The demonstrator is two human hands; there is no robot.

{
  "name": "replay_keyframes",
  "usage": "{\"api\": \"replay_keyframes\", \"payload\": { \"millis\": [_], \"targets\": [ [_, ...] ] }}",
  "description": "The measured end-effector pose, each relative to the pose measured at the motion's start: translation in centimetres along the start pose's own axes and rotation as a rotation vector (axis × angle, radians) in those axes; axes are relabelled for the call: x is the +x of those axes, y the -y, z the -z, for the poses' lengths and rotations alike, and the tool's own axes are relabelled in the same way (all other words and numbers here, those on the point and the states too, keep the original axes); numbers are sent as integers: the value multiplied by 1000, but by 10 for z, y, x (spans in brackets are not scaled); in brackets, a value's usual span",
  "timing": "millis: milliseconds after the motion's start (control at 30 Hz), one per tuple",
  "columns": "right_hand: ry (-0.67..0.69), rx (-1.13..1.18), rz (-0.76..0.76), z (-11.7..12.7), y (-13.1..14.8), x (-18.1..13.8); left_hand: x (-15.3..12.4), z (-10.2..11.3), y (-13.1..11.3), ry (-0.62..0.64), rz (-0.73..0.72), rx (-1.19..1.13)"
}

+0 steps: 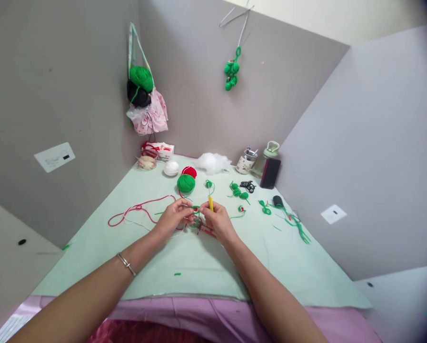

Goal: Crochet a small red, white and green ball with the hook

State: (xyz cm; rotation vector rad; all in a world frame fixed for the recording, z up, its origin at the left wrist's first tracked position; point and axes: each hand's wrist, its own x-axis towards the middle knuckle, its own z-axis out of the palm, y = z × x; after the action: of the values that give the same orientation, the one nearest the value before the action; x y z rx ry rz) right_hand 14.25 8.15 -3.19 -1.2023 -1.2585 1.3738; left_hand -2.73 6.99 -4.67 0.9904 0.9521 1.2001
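My left hand point(175, 218) pinches a small green and red crochet piece point(195, 209) above the table. My right hand point(219, 223) is closed round a crochet hook with a yellow handle point(211, 204), its thin shaft pointing away from me. The fingertips of both hands nearly meet at the piece. An orange-red object point(208, 231) lies below them, partly hidden by my right hand. Red yarn point(138, 207) loops across the table left of my hands. Beyond them sit a green yarn ball point(186, 183), a red yarn ball point(189, 172) and a white yarn ball point(171, 168).
White stuffing point(213, 163) lies at the back, near a pen cup point(246, 162), a green bottle point(265, 159) and a leaning phone point(271, 173). Small green crochet pieces point(237, 192), a black clip point(248, 186) and a dark spool point(278, 202) lie to the right.
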Motion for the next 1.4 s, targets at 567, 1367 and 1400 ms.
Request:
{"api": "replay_keyframes", "payload": {
  "millis": [567, 1367, 1400],
  "targets": [
    [60, -130, 136, 1, -4, 0, 6, 4, 11, -7, -69, 116],
    [133, -110, 116, 12, -11, 8, 6, 8, 4, 23, 41, 5],
    [119, -108, 125, 12, -10, 8, 6, 9, 4, 25, 38, 5]
  ]
}}
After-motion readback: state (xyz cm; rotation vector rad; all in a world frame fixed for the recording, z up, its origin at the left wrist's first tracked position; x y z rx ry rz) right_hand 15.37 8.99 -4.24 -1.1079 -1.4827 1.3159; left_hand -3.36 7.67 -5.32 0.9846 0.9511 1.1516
